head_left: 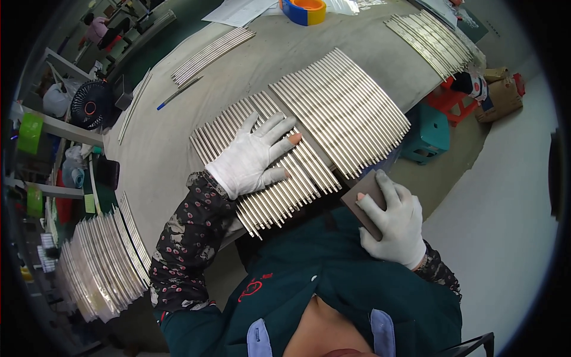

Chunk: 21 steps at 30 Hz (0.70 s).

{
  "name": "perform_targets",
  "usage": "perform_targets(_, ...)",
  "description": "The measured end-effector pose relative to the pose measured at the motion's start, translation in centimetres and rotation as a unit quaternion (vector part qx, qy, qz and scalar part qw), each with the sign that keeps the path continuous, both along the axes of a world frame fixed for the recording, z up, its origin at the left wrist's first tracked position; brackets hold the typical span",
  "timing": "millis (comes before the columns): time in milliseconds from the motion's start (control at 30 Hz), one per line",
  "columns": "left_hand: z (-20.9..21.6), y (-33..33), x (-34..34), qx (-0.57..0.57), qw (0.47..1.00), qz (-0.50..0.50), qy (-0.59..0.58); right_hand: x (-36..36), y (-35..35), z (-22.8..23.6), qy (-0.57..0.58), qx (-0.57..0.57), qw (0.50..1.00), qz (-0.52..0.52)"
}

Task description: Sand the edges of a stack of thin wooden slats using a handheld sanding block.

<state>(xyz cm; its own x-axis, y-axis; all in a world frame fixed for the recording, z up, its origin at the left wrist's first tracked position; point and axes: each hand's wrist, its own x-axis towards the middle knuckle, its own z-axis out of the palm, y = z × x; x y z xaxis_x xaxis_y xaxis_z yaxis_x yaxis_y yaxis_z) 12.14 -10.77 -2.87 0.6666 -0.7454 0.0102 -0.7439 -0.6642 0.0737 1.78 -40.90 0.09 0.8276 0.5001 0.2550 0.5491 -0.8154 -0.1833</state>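
My left hand (pixel 253 156), in a white glove with cut fingertips, lies flat with fingers spread on a row of thin silver metal rods (pixel 262 178) laid side by side on the grey table (pixel 160 160). A second, larger row of rods (pixel 345 107) lies just beyond it. My right hand (pixel 395 223), also gloved, grips a small dark brown sanding block (pixel 364 199) close to my chest, off the table's near edge.
More rod bundles lie at the far left (pixel 211 53), far right (pixel 431 38) and near left corner (pixel 107 262). A blue pen (pixel 178 94), papers (pixel 238 11) and a blue-orange tape roll (pixel 304 10) sit at the back. A black fan (pixel 89 104), teal stool (pixel 427 134) and cardboard boxes (pixel 502 92) surround the table.
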Motion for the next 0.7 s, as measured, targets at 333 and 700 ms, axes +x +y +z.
perform_targets(333,-0.7,0.1,0.0,-0.016,0.999,0.025,-0.017,-0.2,2.2,-0.8,0.022,-0.009,1.0,-0.001)
perform_targets(700,-0.6,0.6,-0.6,-0.022,0.999,0.016,-0.026,0.6,1.3,1.0,-0.008,0.017,1.0,-0.008)
